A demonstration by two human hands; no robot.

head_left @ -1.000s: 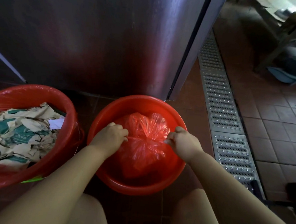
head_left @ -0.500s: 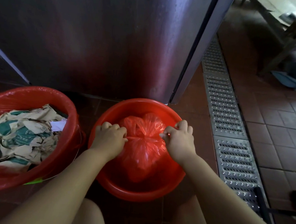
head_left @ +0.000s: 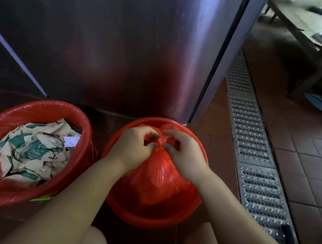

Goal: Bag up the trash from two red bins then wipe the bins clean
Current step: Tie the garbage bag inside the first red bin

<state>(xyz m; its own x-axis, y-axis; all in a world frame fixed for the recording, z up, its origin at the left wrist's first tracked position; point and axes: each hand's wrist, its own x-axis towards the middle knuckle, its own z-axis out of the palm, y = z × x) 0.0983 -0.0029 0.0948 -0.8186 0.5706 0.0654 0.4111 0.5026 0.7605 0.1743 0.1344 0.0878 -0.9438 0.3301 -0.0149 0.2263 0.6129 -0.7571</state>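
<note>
From your head view, your left hand point(head_left: 134, 146) and right hand point(head_left: 183, 151) both pinch the gathered neck of the red bag point(head_left: 158, 180), fingers curled round it. The bag's body sits inside the right bin point(head_left: 150, 222). The left bin point(head_left: 44, 104), lined and full of crumpled paper point(head_left: 32, 151), stands just beside it. A steel cabinet point(head_left: 123, 53) rises close behind both rims. A grate point(head_left: 253, 146) runs along the floor to the right.

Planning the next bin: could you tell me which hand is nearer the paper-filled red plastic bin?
Left. The left hand pinches the red plastic bag beside the paper-filled bin; the right hand pinches it farther right.
</note>
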